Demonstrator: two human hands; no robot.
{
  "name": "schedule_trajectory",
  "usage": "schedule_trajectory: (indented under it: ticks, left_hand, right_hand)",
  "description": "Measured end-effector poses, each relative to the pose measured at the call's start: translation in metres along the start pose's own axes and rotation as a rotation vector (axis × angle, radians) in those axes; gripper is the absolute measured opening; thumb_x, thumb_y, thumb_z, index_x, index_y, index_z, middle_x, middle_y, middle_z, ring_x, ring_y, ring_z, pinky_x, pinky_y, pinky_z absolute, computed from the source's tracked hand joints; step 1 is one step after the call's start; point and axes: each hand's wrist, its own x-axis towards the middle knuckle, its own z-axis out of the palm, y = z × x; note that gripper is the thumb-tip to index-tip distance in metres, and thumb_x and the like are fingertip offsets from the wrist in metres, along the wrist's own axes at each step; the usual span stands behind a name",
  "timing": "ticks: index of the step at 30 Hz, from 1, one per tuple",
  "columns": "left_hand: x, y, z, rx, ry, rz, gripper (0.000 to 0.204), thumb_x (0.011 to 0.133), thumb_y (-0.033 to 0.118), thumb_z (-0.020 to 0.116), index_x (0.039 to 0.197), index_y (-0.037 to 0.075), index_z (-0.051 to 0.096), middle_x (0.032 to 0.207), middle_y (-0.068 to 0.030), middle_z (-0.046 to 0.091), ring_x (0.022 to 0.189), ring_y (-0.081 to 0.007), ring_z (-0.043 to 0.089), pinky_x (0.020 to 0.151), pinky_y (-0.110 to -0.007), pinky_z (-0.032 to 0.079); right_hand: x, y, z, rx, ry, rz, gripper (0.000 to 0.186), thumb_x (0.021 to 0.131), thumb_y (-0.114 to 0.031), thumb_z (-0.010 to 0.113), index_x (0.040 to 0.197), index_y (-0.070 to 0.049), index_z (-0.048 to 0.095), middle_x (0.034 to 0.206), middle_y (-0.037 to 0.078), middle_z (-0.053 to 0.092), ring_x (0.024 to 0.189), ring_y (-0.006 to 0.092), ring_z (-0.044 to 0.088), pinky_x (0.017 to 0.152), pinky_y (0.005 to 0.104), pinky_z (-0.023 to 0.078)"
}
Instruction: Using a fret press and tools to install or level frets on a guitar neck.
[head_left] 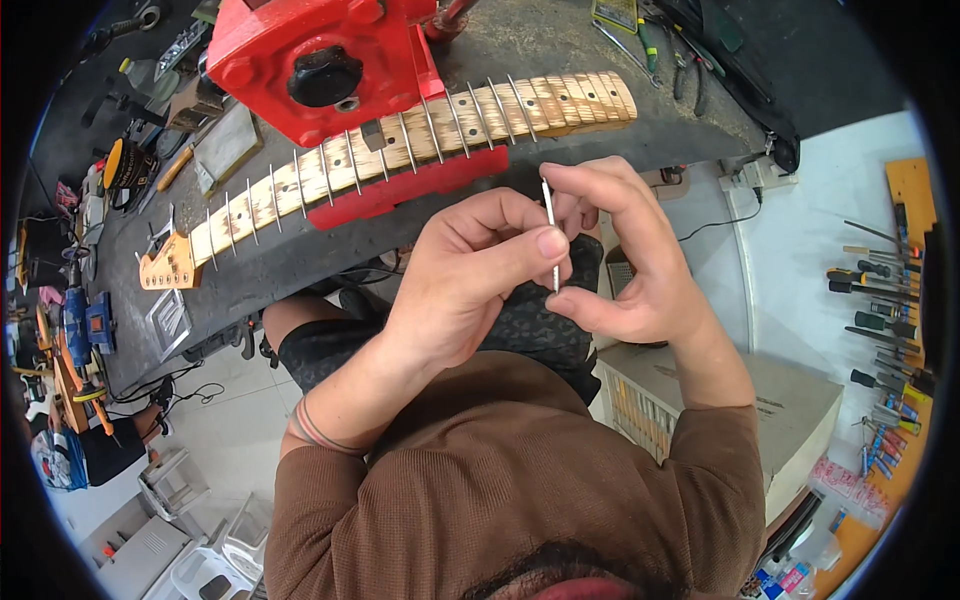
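Note:
Between thumb and fingers, my left hand [460, 262] pinches a short, thin piece of fret wire [550, 208], held upright over my lap. My right hand [648, 262] curls around it, index fingertip at the upper end and thumb at the lower end. A pale guitar neck [290, 190] with dark dots and brown scorch-like marks lies beyond my hands. Several silvery fret wires [433, 128] cross it, their ends sticking out past both edges. At its left end is the headstock [172, 265]; toward the right end, several dark cross lines carry no wire.
A red vise [300, 75] with a black knob stands behind the neck, its red lower part under it. The dark bench [520, 45] carries pliers [690, 75] at the back right and a wooden-handled tool [176, 167] at left. Files [885, 290] hang on the right wall.

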Motion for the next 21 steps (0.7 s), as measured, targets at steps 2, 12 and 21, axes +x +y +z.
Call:
schedule_trajectory:
  ticks: [2,12,21]
  left_hand:
    - [0.003,-0.004,-0.003,-0.041,-0.023,0.005,0.011,0.110,0.015,0.076,0.108,0.006,0.069,0.098,-0.0056,0.072,0.093,-0.0159,0.070,0.084,-0.032,0.054]
    - [-0.040,0.042,-0.012,0.857,0.288,0.487,0.012,0.104,-0.003,0.076,0.115,-0.005,0.076,0.111,-0.0153,0.082,0.102,-0.0186,0.076,0.091,-0.032,0.060]
    - [-0.064,0.113,-0.085,2.055,0.398,0.651,0.051,0.086,0.009,0.084,0.137,0.010,0.078,0.147,-0.0093,0.075,0.143,-0.0374,0.065,0.119,-0.051,0.047]
  right_hand:
    - [0.003,0.002,-0.004,0.015,-0.001,-0.002,0.090,0.078,-0.009,0.097,0.160,-0.004,0.060,0.125,0.009,0.064,0.104,0.0227,0.064,0.093,0.0364,0.056]
    - [0.063,0.033,-0.069,-0.368,-0.123,0.031,0.068,0.082,-0.024,0.092,0.143,-0.006,0.068,0.107,0.006,0.058,0.094,0.0216,0.061,0.086,0.0346,0.054]
    - [0.093,0.044,-0.071,-0.517,-0.377,0.187,0.071,0.086,-0.007,0.088,0.153,-0.011,0.065,0.096,0.000,0.049,0.080,0.0145,0.050,0.074,0.0315,0.051]
